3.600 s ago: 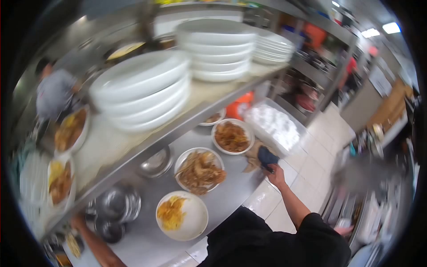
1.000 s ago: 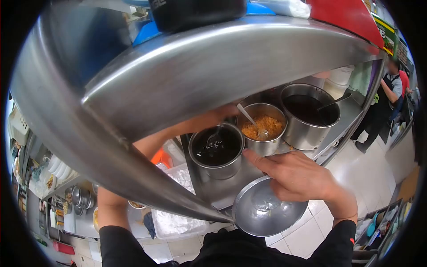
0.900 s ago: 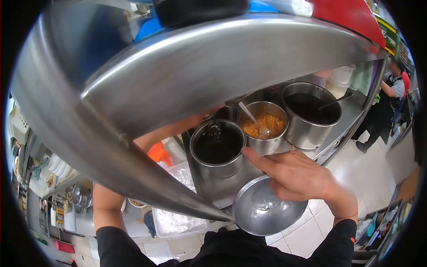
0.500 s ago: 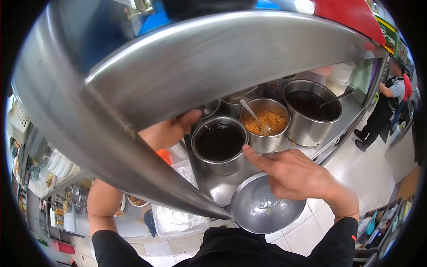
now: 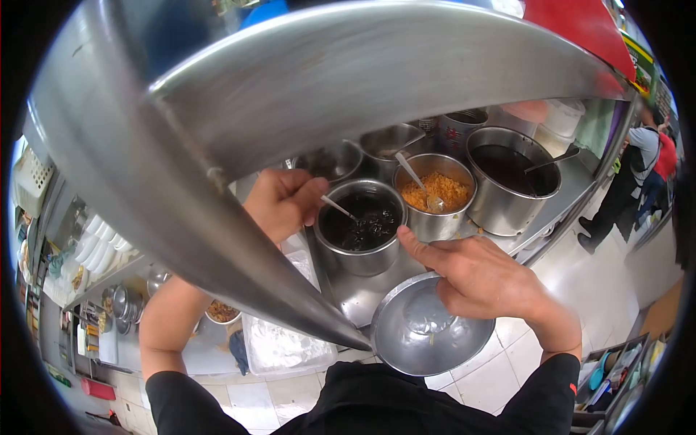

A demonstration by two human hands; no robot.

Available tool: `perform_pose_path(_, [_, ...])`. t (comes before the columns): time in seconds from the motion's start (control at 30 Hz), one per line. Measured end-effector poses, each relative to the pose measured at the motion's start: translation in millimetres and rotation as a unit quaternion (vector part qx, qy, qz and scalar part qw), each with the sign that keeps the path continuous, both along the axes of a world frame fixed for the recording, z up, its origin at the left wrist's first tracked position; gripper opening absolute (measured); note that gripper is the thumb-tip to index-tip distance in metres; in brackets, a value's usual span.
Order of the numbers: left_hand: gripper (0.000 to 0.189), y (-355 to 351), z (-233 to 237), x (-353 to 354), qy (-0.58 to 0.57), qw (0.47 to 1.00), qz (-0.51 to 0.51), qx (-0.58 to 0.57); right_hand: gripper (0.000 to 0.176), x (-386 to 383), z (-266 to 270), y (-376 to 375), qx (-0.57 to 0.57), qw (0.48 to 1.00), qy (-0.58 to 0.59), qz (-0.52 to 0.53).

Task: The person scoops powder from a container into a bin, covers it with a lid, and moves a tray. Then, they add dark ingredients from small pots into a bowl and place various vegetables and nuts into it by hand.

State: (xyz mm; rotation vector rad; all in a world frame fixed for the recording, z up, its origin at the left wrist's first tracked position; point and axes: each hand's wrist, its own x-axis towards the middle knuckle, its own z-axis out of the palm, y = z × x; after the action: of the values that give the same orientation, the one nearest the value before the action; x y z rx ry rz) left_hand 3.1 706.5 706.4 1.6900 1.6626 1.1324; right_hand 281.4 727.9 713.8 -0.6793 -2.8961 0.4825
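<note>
My left hand pinches the thin handle of a spoon, whose lower end is hidden in dark liquid. That liquid, with glossy lumps or bubbles at its surface, fills a round steel pot. My right hand grips the rim of a wide metal bowl, with some fingers hidden behind it. Its index finger stretches to the pot's rim. Inside the bowl are a few small bits. Beside the dark pot stands a steel pot of orange crumbly food, a second spoon resting in it.
A larger pot of dark liquid with a ladle stands at right. A steel hood edge and a curved metal post cross the view. A foil-covered tray lies at lower left. Another person stands far right.
My left hand has come further into view with the spoon, and the dark liquid now shows lumps or ripples. My right hand and the bowl have barely shifted. The person at right has turned.
</note>
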Motion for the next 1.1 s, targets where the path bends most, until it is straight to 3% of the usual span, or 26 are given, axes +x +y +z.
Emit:
perform_pose_path(0.2, [0.032,-3.1,4.9,-0.1,-0.047,0.996,0.036,-0.061,0.065,2.2,0.1,5.5,0.003,1.0,0.015,0.01])
perform_pose_path(0.4, [0.029,-0.7,3.0,-4.1,-0.146,0.982,0.065,-0.103,0.05,13.4,-6.2,23.5,-0.021,0.984,0.166,0.057])
perform_pose_path(0.5, [0.027,0.3,2.7,-6.1,-0.17,0.975,0.076,-0.117,0.041,21.9,7.5,24.9,-0.068,0.987,0.142,0.03])
perform_pose_path(0.57, [0.026,1.0,2.2,-8.0,-0.179,0.972,0.083,-0.129,0.033,27.5,21.5,22.9,-0.162,0.981,0.07,-0.077])
perform_pose_path(0.67, [0.026,3.5,-0.9,-11.9,-0.207,0.963,0.104,-0.139,0.03,35.2,29.4,31.2,-0.243,0.96,0.084,-0.108])
perform_pose_path(0.83, [0.024,1.8,4.4,-16.3,-0.242,0.956,0.113,-0.122,0.033,35.4,30.7,46.7,-0.281,0.939,0.12,-0.16])
perform_pose_path(1.03, [0.02,-11.5,33.4,-10.4,-0.239,0.959,0.119,-0.097,0.038,24.6,37.6,46.2,-0.244,0.944,0.075,-0.207])
perform_pose_path(1.1, [0.02,-23.8,48.4,5.6,-0.224,0.971,0.081,0.023,0.033,22.8,39.3,42.8,-0.274,0.936,0.088,-0.202])
